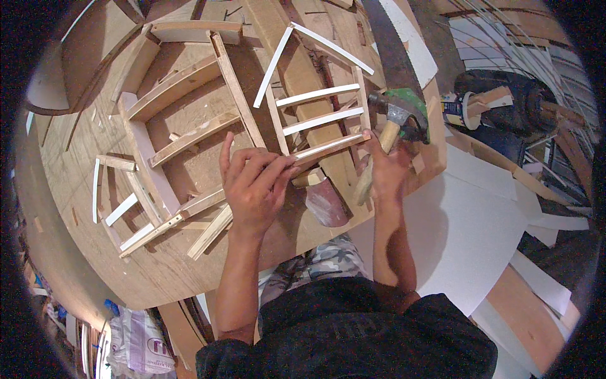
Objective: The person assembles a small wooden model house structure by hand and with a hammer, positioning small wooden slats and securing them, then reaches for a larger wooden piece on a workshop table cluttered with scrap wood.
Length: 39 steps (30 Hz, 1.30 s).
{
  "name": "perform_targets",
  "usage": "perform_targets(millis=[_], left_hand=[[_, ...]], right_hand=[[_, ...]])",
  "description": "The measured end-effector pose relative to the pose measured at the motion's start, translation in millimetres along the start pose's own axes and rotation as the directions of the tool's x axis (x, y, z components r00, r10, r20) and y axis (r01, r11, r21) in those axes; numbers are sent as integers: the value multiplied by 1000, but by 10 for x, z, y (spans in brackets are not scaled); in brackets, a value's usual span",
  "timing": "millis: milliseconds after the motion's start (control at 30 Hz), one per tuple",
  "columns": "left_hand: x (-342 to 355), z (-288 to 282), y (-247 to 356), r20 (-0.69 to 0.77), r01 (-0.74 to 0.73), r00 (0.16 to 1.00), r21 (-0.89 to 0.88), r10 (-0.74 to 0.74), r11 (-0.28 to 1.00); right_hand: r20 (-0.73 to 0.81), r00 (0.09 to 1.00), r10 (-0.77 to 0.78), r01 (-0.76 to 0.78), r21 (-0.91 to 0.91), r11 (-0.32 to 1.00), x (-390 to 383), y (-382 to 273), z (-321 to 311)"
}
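My left hand point(252, 189) is closed over the left end of a white-topped wooden strip point(325, 147) along the bottom of a small house-shaped frame point(319, 88), index finger raised. My right hand point(388, 170) grips that strip's right end with thumb and fingers. Just beside it lies a hammer point(391, 119) with a wooden handle, over a green tool point(413, 98) I cannot make out fully. Below the strip is a wooden-topped, worn reddish block point(322, 202). Left of my hands rest a larger wooden frame point(145, 145) with shelves and a smaller frame point(126, 208).
The plywood work board point(101, 265) carries loose strips point(208, 230) and a saw point(398, 38). Large white sheets point(461, 234) lie right of it. A black object with a can point(461, 107) and thin rods point(517, 38) sit at upper right. A plastic bag point(139, 341) is at lower left.
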<state>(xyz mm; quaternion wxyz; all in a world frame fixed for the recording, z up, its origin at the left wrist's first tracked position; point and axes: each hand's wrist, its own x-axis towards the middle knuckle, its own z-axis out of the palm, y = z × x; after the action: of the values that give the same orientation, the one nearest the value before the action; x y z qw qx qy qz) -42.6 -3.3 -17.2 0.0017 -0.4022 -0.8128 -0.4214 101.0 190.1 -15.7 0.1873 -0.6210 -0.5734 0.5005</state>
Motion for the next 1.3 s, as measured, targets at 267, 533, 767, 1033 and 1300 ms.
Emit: perform_targets(millis=[267,533,767,1033,1300], left_hand=[[-46,51,-71,-11,-33,999,-52,32,998],[12,-8,-55,26,-71,997,-22,71,997],[34,-22,-37,35,-51,998,-45,53,998],[22,-32,-72,31,-70,997,-53,72,996],[-4,-65,-139,65,-79,995,-43,82,996]], right_hand=[[-49,988,-150,143,-116,983,-5,-10,-15],[33,993,-109,106,78,991,15,-45,-30],[114,991,-73,59,118,991,13,-117,-39],[178,981,73,-104,168,980,-16,-171,-69],[133,989,62,-74,87,993,-55,-192,-69]])
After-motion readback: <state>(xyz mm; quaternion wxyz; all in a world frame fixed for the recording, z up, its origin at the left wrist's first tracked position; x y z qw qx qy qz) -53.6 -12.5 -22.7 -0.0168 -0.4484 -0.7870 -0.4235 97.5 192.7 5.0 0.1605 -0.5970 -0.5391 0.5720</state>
